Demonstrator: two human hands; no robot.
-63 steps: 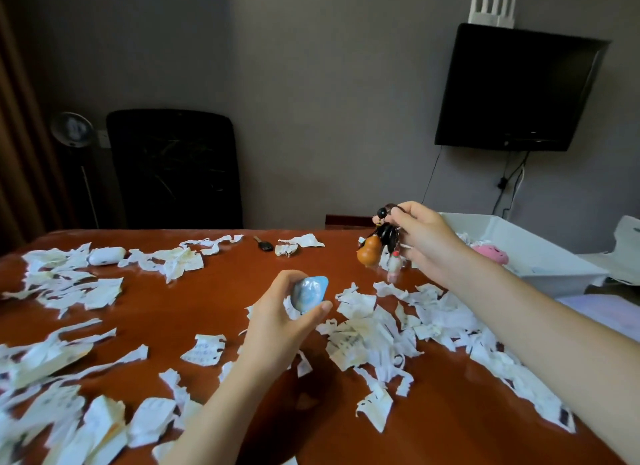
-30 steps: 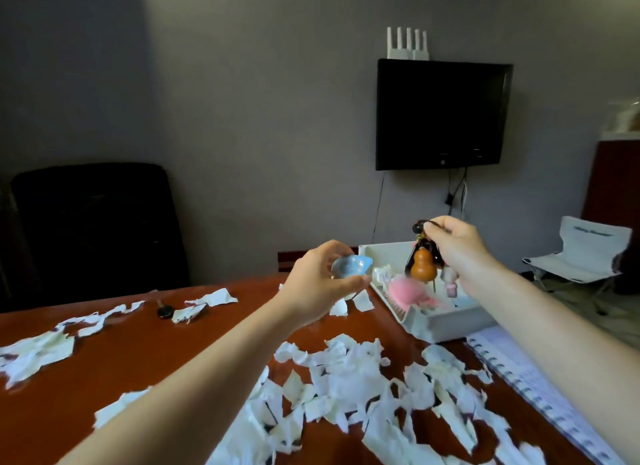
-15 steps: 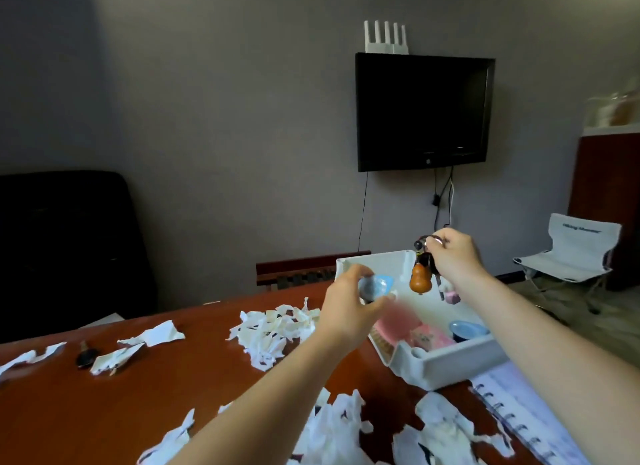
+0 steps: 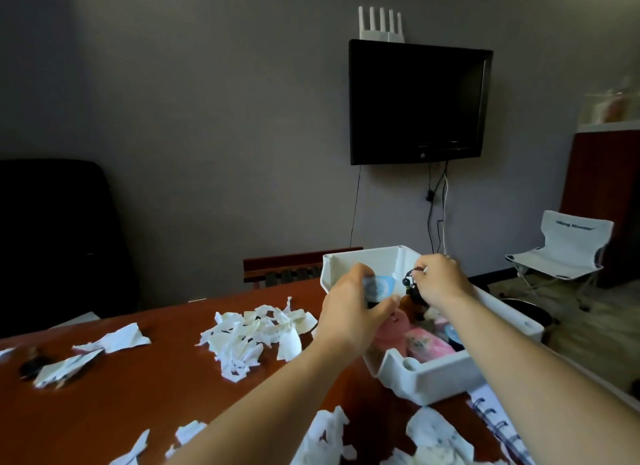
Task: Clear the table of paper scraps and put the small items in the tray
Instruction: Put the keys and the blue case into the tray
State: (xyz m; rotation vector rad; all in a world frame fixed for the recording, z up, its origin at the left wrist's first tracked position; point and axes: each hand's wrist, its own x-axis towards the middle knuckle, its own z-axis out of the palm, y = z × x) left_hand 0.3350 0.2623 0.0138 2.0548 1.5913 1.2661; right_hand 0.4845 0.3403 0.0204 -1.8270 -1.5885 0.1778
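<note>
Nearest the viewer, torn white paper scraps (image 4: 325, 437) are lying on the reddish-brown polished wooden table (image 4: 138, 395), and a spiral-bound white notebook (image 4: 495, 419) is lying at the right edge. Both bare forearms are reaching forward over them.

The white rectangular plastic tray (image 4: 433, 374) is sitting on the table's far right corner, just beyond the notebook. It is holding pink items (image 4: 427, 347) and a round blue lid-like piece (image 4: 452, 333).

The left hand (image 4: 349, 312) is hovering over the tray's left wall, its fingers and thumb curling round a small pale-blue rounded object (image 4: 379, 288). This hand is hiding part of the wall and the pink items.

The right hand (image 4: 440, 281) is pinching the ring of a black keychain with an amber gourd charm (image 4: 410, 296), which is hanging inside the tray. Whether the charm is touching the contents cannot be told. The right forearm is crossing the tray's right side and covering part of its inside.

To the left, a heap of white scraps (image 4: 256, 333) is lying near the tray, with looser scraps (image 4: 114, 340) and a small dark key (image 4: 31, 366) farther left.

Beyond the table, a black office chair (image 4: 52, 236) and a brown wooden chair back (image 4: 287, 267) are standing. A white folding camp chair (image 4: 561, 250) is standing at far right. A black flat television (image 4: 415, 101) is hanging on the grey wall, and a white router (image 4: 381, 24) is sitting on top of it.
</note>
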